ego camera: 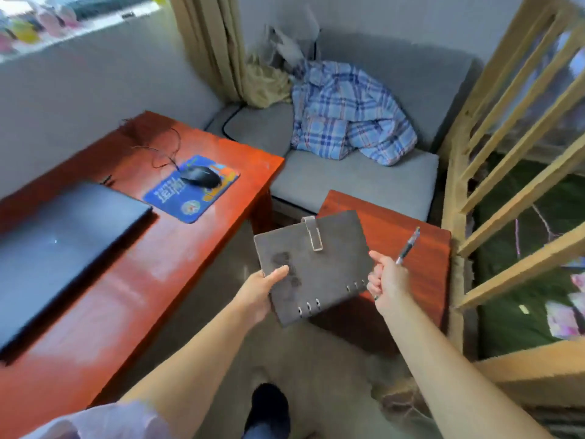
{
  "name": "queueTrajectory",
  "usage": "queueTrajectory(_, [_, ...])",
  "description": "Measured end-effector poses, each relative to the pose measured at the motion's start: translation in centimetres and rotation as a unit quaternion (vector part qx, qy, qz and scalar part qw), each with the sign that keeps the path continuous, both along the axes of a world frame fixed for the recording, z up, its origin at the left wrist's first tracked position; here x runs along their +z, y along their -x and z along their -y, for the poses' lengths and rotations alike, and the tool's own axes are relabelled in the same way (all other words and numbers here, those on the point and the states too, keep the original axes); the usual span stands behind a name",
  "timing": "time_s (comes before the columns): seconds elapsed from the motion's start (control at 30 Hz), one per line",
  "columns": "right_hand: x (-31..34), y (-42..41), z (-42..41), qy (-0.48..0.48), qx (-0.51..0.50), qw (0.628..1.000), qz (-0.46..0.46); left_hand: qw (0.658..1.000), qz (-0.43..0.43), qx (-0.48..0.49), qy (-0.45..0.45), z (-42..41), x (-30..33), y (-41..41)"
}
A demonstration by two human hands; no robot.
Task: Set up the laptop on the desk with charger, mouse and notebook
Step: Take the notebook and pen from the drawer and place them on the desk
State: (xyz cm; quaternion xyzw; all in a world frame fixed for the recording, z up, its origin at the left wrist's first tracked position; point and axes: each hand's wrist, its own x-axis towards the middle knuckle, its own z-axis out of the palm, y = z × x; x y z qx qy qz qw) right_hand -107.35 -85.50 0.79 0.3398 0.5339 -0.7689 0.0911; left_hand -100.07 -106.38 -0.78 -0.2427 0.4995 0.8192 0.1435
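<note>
The notebook (313, 267) is in the air between the bench (177, 258) and a small side table (424, 258), carried flat with its cover up. The left hand (258, 291) grips its near-left edge, thumb on top of the cover. The right hand (387, 285) is closed around a pen (408, 245) and also seems to pinch the notebook's right edge, though motion blur makes that contact hard to confirm.

The main risk is a slip: with the right grip shared between pen and cover, the notebook could tip toward the floor, or the pen could drop, if either hand loosens during the swing to the bench. A second risk is landing it on the closed laptop (63, 245), or knocking the mouse (200, 176) off its mouse pad (190, 191) and snagging the thin cable (161, 153).

The notebook's long axis runs from lower left to upper right. Its ring spine lies along the near edge by the wrists, and the strap clasp sits at the far edge, pointing away from the person toward the sofa (354, 182).
</note>
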Motion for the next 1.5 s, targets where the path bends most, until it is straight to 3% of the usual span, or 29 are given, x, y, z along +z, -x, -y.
queueTrajectory(0.2, [3.4,-1.5,9.6,-0.142,0.123,0.973,-0.137,0.973,-0.061,0.186,-0.122,8.9,4.5,-4.4])
queueTrajectory(0.37, [6.2,-0.9,19.7,-0.121,0.252,0.938,-0.207,0.972,-0.062,0.221,-0.050,19.1,6.7,-11.9])
queueTrajectory(0.47, [7.3,-1.5,26.7,-0.095,0.387,0.884,-0.246,0.974,-0.031,0.223,0.009,25.1,7.7,-17.0])
queueTrajectory(0.53, [8.1,-2.8,31.3,-0.119,0.452,0.830,-0.305,0.974,0.001,0.218,0.057,28.7,8.6,-20.2])
queueTrajectory(0.6, [9.0,-4.9,35.8,-0.153,0.524,0.751,-0.371,0.976,0.027,0.189,0.105,32.0,9.7,-22.8])
queueTrajectory(0.73, [9.5,-11.1,43.8,-0.215,0.758,0.487,-0.377,0.972,0.068,0.134,0.183,37.1,11.5,-27.3])
queueTrajectory(0.77, [9.3,-12.7,45.3,-0.194,0.797,0.445,-0.358,0.971,0.074,0.131,0.188,38.2,11.8,-28.4])
queueTrajectory(0.8, [9.2,-14.1,46.7,-0.161,0.821,0.428,-0.341,0.969,0.079,0.131,0.192,39.2,12.1,-29.5])
queueTrajectory(0.93, [7.7,-17.9,51.1,-0.084,0.822,0.473,-0.305,0.943,0.108,0.179,0.259,42.2,12.3,-33.3])
queueTrajectory(1.0, [6.8,-19.0,53.2,-0.099,0.811,0.491,-0.303,0.889,0.136,0.273,0.342,43.1,11.3,-34.8])
queueTrajectory(1.03, [6.2,-19.4,54.1,-0.103,0.807,0.501,-0.295,0.843,0.153,0.345,0.382,43.4,10.2,-35.6])
queueTrajectory(1.07, [5.4,-19.8,54.9,-0.100,0.805,0.517,-0.273,0.802,0.170,0.422,0.387,43.4,9.1,-36.4])
queueTrajectory(1.1, [4.5,-20.3,55.6,-0.095,0.801,0.539,-0.243,0.784,0.188,0.480,0.347,42.8,7.8,-37.1])
queueTrajectory(1.2, [1.5,-22.7,56.9,-0.105,0.766,0.612,-0.166,0.818,0.216,0.494,0.202,39.8,3.6,-37.8])
queueTrajectory(1.27, [-0.4,-24.5,57.4,-0.122,0.746,0.635,-0.159,0.814,0.219,0.501,0.195,38.8,1.3,-37.9])
queueTrajectory(1.33, [-2.1,-25.9,57.4,-0.160,0.751,0.613,-0.186,0.786,0.242,0.527,0.213,38.9,-0.1,-38.2])
queueTrajectory(1.5, [-4.6,-27.2,57.0,-0.275,0.792,0.475,-0.268,0.744,0.328,0.516,0.270,39.2,-2.5,-38.7])
